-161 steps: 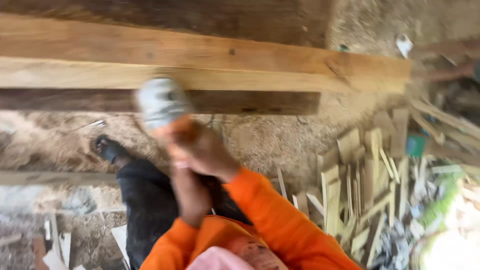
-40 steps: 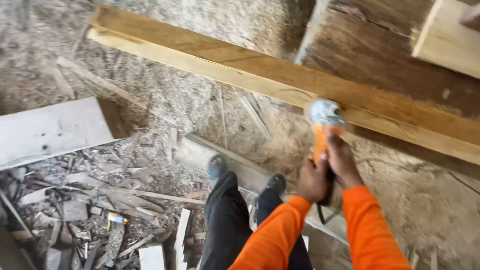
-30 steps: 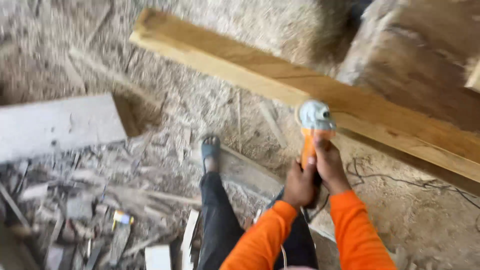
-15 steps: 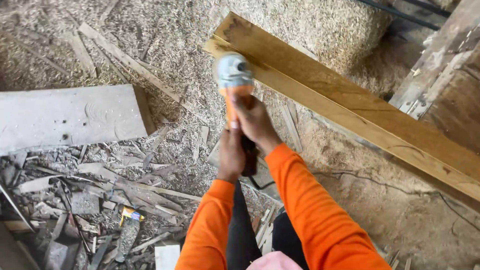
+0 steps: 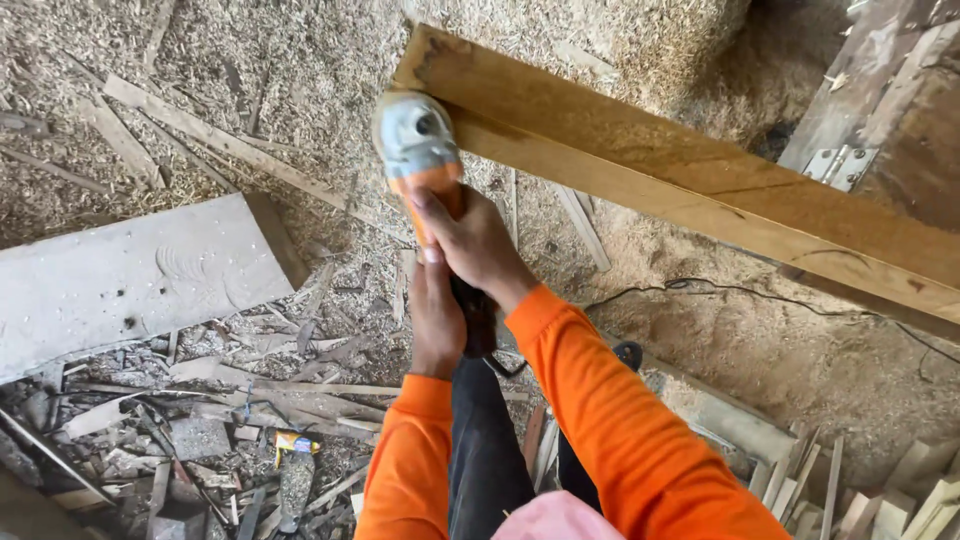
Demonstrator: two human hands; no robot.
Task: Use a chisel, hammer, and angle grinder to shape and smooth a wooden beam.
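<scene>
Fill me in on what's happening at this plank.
A person in orange sleeves holds an orange and grey angle grinder with both hands: the right hand grips the body near the head, the left hand holds the rear. The grinder's head sits at the near end of a long wooden plank lying slantwise above a floor of sawdust. A black cable trails across the ground. A grey board and wood scraps lie to the left.
</scene>
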